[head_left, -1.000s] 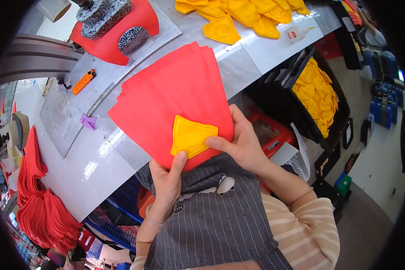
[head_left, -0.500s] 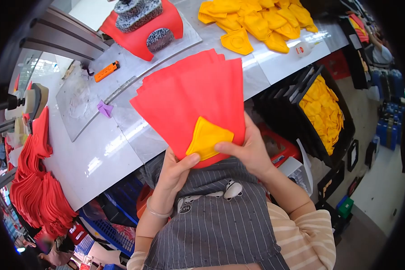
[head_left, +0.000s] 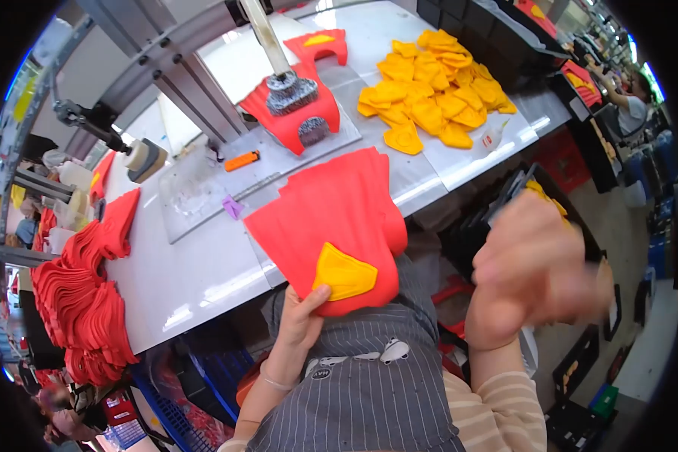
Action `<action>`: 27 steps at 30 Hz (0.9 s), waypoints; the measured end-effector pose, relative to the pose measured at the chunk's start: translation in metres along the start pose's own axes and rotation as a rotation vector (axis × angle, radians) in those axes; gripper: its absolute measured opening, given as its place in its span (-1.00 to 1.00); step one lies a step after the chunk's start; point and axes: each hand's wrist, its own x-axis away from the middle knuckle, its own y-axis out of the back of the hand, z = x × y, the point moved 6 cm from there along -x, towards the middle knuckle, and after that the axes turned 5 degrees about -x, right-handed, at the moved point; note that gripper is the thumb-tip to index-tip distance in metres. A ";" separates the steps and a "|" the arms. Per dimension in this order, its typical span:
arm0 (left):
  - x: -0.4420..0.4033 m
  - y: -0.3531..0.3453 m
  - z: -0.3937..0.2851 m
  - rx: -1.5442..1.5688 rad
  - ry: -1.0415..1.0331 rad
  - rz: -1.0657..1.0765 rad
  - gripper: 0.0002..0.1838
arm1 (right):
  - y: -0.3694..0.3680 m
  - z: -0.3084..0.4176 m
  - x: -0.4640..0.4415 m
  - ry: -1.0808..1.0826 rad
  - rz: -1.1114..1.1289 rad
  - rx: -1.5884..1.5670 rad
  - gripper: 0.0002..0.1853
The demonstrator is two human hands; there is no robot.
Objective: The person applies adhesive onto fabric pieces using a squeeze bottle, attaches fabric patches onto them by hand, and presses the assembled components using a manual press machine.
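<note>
My left hand (head_left: 303, 318) grips the lower edge of a stack of red fabric pieces (head_left: 328, 203), its thumb on the corner of a yellow patch (head_left: 345, 274). That patch lies flat on the top red piece, near its rounded lower end. The stack fans out away from me, over the front edge of the table. Raised to the right of the stack, apart from it, my right hand (head_left: 539, 264) is smeared by motion, so its fingers cannot be made out.
On the table (head_left: 196, 286) are a yellow patch pile (head_left: 429, 94), a glue bottle (head_left: 496, 135), an orange cutter (head_left: 242, 160) and a purple scrap (head_left: 233, 207). A press (head_left: 292, 94) stands behind on red fabric. Red pieces (head_left: 83, 301) hang at left. A co-worker (head_left: 631, 105) sits far right.
My right hand has let go of the stack and moved off to the right. My left hand keeps its hold. The view has shifted, showing more of the table's far side.
</note>
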 end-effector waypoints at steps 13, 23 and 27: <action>0.012 -0.005 0.019 0.017 0.154 0.039 -0.57 | 0.024 0.052 -0.017 0.125 0.299 0.109 -0.75; 0.014 -0.006 0.020 0.076 0.047 0.106 -0.53 | 0.013 0.047 -0.018 0.120 0.377 0.075 -0.76; 0.018 -0.006 0.016 0.111 0.031 0.115 -0.51 | 0.013 0.050 -0.015 0.102 0.396 0.068 -0.77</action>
